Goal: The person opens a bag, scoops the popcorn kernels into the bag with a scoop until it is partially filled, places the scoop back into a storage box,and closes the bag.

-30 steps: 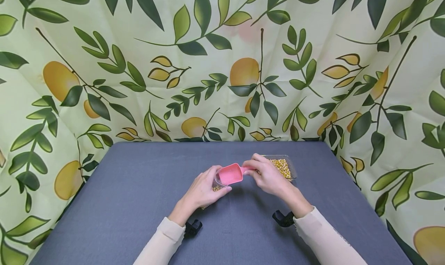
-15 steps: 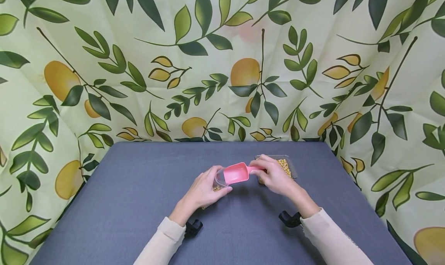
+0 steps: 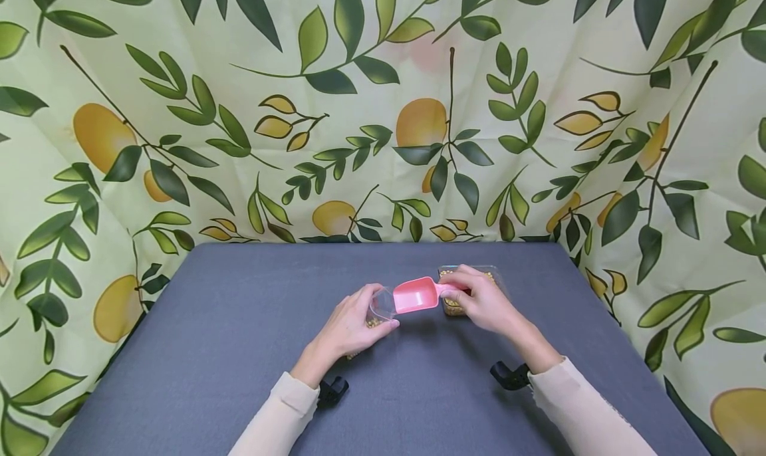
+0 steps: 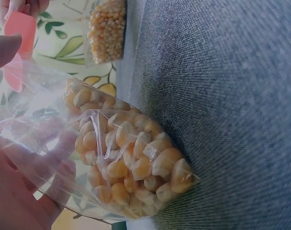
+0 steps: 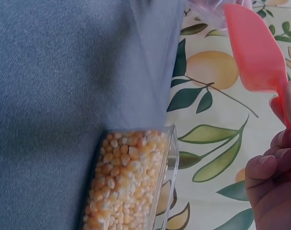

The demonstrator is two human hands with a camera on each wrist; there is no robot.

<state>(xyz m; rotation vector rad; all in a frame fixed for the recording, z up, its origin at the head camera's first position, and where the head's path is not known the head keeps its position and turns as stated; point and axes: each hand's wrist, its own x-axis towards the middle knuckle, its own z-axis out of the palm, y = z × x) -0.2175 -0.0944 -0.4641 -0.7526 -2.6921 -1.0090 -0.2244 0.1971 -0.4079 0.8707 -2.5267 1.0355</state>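
My left hand (image 3: 349, 322) grips a clear plastic bag (image 4: 99, 158) near its top and holds its mouth open. Corn kernels (image 4: 131, 163) fill the lower part of the bag, which stands on the dark cloth. In my right hand (image 3: 485, 302) is the handle of a pink scoop (image 3: 415, 295), pinched between thumb and fingers. The scoop's bowl looks bare inside, with its tip at the bag's mouth. Behind the right hand stands a clear container (image 5: 171, 158) holding many corn kernels (image 5: 123, 177); the hand partly covers it in the head view.
A grey-blue cloth (image 3: 239, 310) covers the table. A leaf-and-fruit patterned curtain (image 3: 359, 110) rises behind the table's far edge and along both sides. Black wrist mounts (image 3: 509, 376) sit at both wrists.
My right hand has drawn the scoop to the right, out from the bag's mouth toward the container. The left hand and bag have stayed in place.
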